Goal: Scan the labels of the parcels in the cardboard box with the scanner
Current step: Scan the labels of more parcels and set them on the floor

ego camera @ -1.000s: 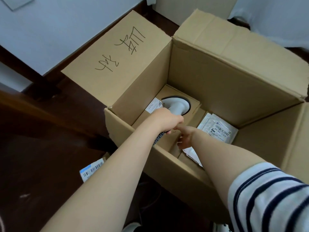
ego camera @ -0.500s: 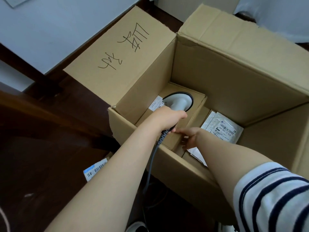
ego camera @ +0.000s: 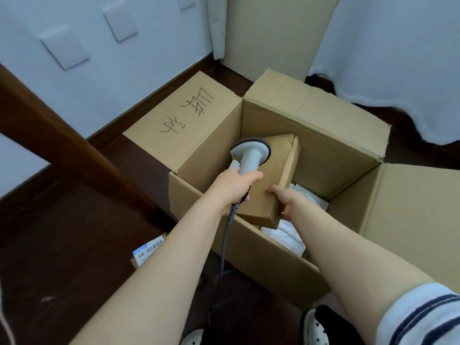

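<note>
Left hand is wrapped round the grip of the scanner, head aimed down at the far end of a small brown parcel. Cable trails over the box rim toward the floor. Right hand grips that parcel's near corner, thumb on top, holding it tilted up inside the cardboard box. No label readable on the face shown, so cannot tell whether this one has registered. White bagged parcels lie beneath it in the box bottom, likely left to do. Task looks partway at best. One labelled packet lies outside on the dark wood floor. White wall with switch plates; white curtain at right.
</note>
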